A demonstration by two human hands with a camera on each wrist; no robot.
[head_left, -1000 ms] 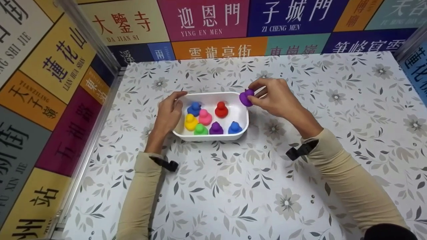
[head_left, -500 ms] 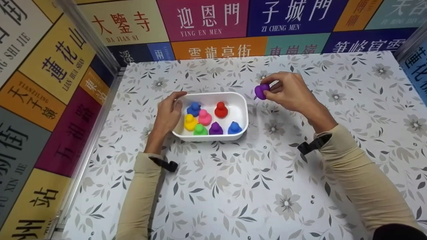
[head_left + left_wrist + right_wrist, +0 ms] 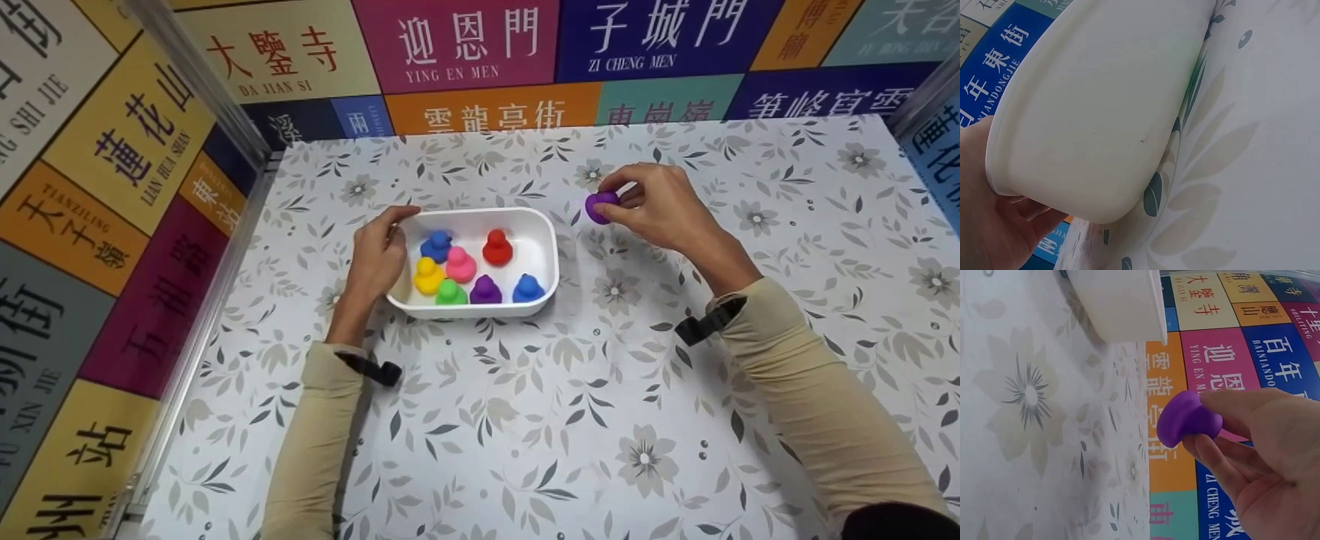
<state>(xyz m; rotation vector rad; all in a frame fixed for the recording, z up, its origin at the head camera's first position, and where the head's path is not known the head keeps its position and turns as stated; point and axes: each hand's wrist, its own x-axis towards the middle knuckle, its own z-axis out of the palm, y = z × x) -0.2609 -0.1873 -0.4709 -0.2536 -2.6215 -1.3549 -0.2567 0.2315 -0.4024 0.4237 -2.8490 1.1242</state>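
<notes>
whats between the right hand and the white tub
In the head view, the purple duck pinched by the right hand, then a bare stretch of patterned tabletop.

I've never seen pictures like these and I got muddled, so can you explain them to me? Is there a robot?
No robot here: these are a person's own two hands. The big picture comes from a camera worn on the head, looking down at the table, which has leaves and flowers printed on it. The other two come from cameras worn on the wrists, so each shows one hand close up.

On the table is a white tub. In it are seven toy ducks: red, yellow, pink, green, purple and two blue. The left hand holds one end of the tub. The right hand pinches another purple toy, outside the tub.
</notes>
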